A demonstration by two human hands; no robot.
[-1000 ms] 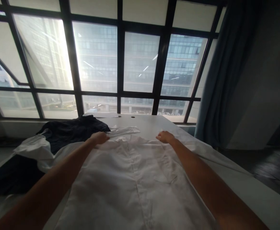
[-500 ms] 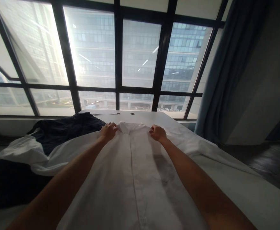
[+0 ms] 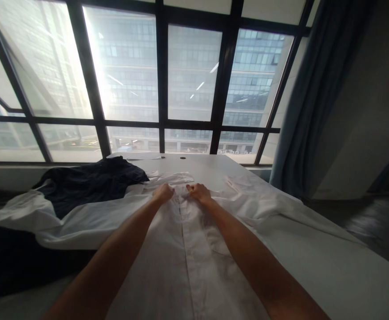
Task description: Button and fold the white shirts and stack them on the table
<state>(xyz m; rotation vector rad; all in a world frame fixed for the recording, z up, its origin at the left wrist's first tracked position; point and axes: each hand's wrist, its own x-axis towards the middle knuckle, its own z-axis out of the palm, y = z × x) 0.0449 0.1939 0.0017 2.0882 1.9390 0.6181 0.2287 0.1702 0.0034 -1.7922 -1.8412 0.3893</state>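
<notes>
A white button-front shirt (image 3: 188, 249) lies spread flat on a white table (image 3: 331, 271), its collar (image 3: 171, 178) pointing toward the window. My left hand (image 3: 163, 194) and my right hand (image 3: 198, 192) rest close together on the shirt just below the collar, one on each side of the button placket. Both hands have curled fingers pressing or pinching the cloth there. The shirt's right sleeve (image 3: 257, 202) lies stretched out to the right.
A dark navy garment (image 3: 91, 182) lies heaped on the table's left side, over more white cloth (image 3: 21, 213). A large black-framed window (image 3: 161, 89) stands behind the table. A grey-blue curtain (image 3: 314, 98) hangs at the right. Dark floor (image 3: 364, 226) shows beyond the table's right edge.
My two hands have moved inward from the shoulders of the shirt to meet near the placket under the collar. The collar now lies flatter.
</notes>
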